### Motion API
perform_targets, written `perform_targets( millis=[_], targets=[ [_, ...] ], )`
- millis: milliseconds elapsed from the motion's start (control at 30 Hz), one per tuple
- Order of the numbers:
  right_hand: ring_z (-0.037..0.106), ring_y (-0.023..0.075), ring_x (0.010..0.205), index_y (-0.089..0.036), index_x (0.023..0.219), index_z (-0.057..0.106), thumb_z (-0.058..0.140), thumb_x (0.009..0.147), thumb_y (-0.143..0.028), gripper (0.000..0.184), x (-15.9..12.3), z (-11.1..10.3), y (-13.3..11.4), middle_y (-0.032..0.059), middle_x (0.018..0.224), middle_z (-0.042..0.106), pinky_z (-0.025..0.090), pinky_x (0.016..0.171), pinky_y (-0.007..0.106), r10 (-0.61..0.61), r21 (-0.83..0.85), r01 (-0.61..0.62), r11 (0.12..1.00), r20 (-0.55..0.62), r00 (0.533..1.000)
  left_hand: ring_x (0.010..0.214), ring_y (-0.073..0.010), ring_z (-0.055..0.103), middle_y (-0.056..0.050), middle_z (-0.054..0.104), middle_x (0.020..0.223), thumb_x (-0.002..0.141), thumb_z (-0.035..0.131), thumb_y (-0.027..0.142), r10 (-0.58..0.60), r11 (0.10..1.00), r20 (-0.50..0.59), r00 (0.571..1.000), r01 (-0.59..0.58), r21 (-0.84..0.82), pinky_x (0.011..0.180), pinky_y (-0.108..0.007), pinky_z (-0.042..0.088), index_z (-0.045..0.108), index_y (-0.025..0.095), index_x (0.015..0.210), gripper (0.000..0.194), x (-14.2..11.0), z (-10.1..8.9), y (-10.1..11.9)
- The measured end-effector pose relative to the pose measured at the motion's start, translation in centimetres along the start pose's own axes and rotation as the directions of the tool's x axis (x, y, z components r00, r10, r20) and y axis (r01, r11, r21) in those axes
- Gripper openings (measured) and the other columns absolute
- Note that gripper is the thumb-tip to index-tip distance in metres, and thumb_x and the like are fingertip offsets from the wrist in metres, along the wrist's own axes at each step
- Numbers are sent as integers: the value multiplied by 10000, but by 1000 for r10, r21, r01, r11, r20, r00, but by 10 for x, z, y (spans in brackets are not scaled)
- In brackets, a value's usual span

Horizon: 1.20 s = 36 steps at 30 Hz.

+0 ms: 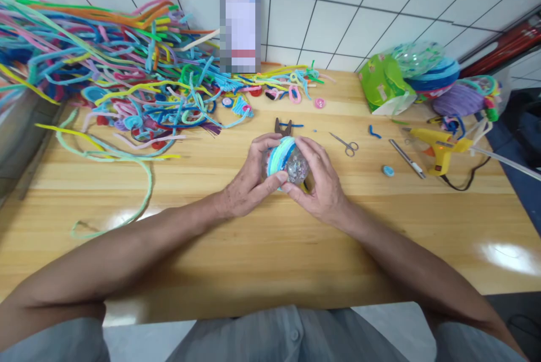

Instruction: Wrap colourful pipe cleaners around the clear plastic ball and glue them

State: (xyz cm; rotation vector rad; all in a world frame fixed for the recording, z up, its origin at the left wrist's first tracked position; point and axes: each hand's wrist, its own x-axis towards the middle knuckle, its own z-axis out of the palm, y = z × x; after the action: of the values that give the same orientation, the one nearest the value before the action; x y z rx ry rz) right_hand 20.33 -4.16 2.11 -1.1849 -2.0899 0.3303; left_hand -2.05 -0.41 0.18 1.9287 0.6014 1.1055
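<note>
Between my two hands, above the wooden table (270, 260), is a clear ball (298, 169) with glittery bits showing in it. Light green and blue pipe cleaners (279, 157) wrap around its middle as a band. My left hand (253, 176) is curled round the left side, its thumb on the band. On the right side my right hand (319, 181) grips the clear part, thumb underneath. Just beyond the ball lie dark-handled pliers (283, 127), partly hidden by it. A small pair of scissors (346, 145) rests to the right of my right hand.
A large heap of colourful pipe cleaners (139, 80) covers the back left. A phone (240, 26) leans on the tiled wall. To the right are a craft knife (407, 159), a yellow glue gun (442, 148) with its cord, a green packet (385, 84) and a purple bundle (459, 100).
</note>
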Motion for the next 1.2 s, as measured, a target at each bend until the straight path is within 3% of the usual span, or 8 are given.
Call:
perform_targets(
  millis=[333,500,600,733,1033,1200],
  targets=[
    [548,410,1553,-283,1738,321,687,1034,-500,822,1,2,0,194,1665,550,508,1258,701,-24,7,24,1000,-35,999,1624,-328,404,-161,397,1645,1120,625,448,-1,1000,3,1000,1,2,1341,-595,444,369,305,1570,538,1,-1,-1],
    [542,421,1548,-300,1728,263,732,1003,-470,880,2,2,-1,192,1655,540,499,1249,717,-67,-3,67,998,-86,994,1603,-329,426,-155,428,1612,1108,649,438,40,998,-3,999,-40,40,1314,-589,475,378,312,1580,559,2,-2,-2],
    [566,406,1512,-351,1640,373,778,975,-413,781,4,-1,-2,160,1628,547,520,1212,705,-132,12,134,991,-125,983,1579,-315,453,-155,429,1597,1115,636,436,53,998,1,999,-53,37,1295,-566,495,372,312,1578,547,3,-2,-2],
    [590,388,1466,-393,1517,511,765,987,-364,588,7,-7,-2,116,1607,561,543,1155,685,-143,10,144,990,-43,989,1555,-307,477,-151,429,1596,1123,616,442,45,999,11,999,-45,20,1274,-550,512,376,320,1565,517,4,-2,-2],
    [609,372,1411,-369,1470,562,766,985,-392,527,12,-11,-4,129,1528,577,570,1118,649,-148,-21,148,989,-24,989,1585,-303,434,-147,447,1584,1124,617,423,61,997,15,998,-62,55,1321,-574,462,391,330,1577,515,4,-3,-1],
    [592,388,1430,-372,1460,596,750,984,-436,504,11,-10,-2,117,1563,575,553,1142,680,-91,-9,91,996,8,996,1592,-309,432,-140,446,1619,1135,593,413,62,991,55,997,-68,111,1315,-594,466,364,367,1631,548,4,-8,3]
  ],
)
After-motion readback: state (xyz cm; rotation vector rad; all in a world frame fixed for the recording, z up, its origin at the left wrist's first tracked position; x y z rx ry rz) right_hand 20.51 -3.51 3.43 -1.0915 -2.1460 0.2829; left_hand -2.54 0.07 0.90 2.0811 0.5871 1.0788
